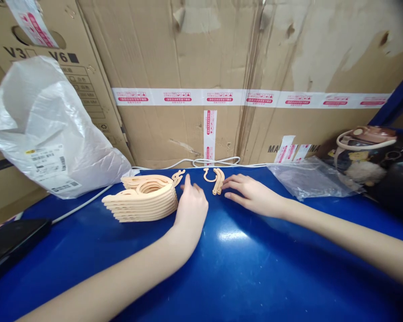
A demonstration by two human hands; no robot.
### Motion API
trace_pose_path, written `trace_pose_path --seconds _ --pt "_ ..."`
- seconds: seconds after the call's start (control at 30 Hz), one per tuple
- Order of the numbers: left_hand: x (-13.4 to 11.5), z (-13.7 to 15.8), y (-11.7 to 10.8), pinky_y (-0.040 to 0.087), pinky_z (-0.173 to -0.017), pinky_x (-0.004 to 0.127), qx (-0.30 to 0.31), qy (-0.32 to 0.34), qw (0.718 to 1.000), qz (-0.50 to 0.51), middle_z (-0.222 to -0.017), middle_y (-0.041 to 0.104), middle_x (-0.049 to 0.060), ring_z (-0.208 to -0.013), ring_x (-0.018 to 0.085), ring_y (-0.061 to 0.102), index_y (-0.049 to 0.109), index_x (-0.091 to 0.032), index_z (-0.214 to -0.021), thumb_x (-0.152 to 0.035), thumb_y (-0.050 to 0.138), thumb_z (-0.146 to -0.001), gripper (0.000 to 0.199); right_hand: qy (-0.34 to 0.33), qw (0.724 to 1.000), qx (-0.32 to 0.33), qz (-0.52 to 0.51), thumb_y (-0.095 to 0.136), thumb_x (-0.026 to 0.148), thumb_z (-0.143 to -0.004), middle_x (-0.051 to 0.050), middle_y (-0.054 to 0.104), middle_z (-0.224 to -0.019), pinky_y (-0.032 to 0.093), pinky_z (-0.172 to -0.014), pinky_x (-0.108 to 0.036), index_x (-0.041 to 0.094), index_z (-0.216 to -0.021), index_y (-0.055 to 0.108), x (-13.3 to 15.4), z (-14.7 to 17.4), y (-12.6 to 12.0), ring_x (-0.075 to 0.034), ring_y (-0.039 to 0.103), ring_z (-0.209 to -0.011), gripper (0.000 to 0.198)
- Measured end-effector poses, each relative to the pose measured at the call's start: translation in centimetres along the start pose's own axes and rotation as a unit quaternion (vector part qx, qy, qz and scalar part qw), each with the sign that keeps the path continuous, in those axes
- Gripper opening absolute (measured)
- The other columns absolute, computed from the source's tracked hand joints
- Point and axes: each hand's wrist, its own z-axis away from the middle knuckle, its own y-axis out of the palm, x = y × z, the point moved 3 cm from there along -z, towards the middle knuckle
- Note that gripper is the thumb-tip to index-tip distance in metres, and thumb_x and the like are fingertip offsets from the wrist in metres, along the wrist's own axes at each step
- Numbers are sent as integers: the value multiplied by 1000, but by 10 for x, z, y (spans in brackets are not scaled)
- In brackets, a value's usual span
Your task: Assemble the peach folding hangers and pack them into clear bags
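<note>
On the blue table stands a neat stack of peach-coloured plastic folding hangers (147, 203). Several small hooks (177, 177) stick out at its back right. My left hand (192, 205) is at the right side of the stack, index finger stretched forward and the other fingers partly bent; its thumb is hidden. Nothing shows in it. To its right lie a peach hook (209, 175) and a few slim curved pieces (218, 181) side by side. My right hand (251, 193) has its fingers spread, tips at or touching the right edge of the curved pieces.
A white plastic mailing bag (47, 129) leans at the left, near a dark phone-like device (16, 243). A white cable (201, 163) runs along the back before cardboard boxes (188, 53). Right are a clear plastic bag (315, 179) and a cup with a handle (364, 147).
</note>
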Motion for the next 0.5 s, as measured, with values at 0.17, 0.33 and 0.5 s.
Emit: trace_pose_path --seconds 0.17,0.33,0.5 --pt "13 -41 23 32 -96 68 84 -83 993 -26 -96 72 19 -102 43 62 72 -6 -95 1 56 -79 25 -20 1000 6 1 41 24 -97 -11 59 -127 42 -99 -42 17 -109 66 -7 -24 5 -24 53 -119 29" --pt "11 -55 41 51 -87 46 112 -75 991 18 -115 61 9 -101 24 62 59 -14 -115 -28 60 -91 28 -22 999 22 6 40 26 -98 -11 54 -136 34 -105 -45 18 -109 68 -10 -32 20 -26 44 -129 31" --pt "-1 -49 40 52 -84 43 30 -33 995 94 -120 58 9 -101 23 61 55 -15 -121 -31 57 -93 32 -19 999 24 13 42 28 -97 -13 60 -129 34 -103 -44 14 -121 62 -14 -36 28 -26 50 -123 34"
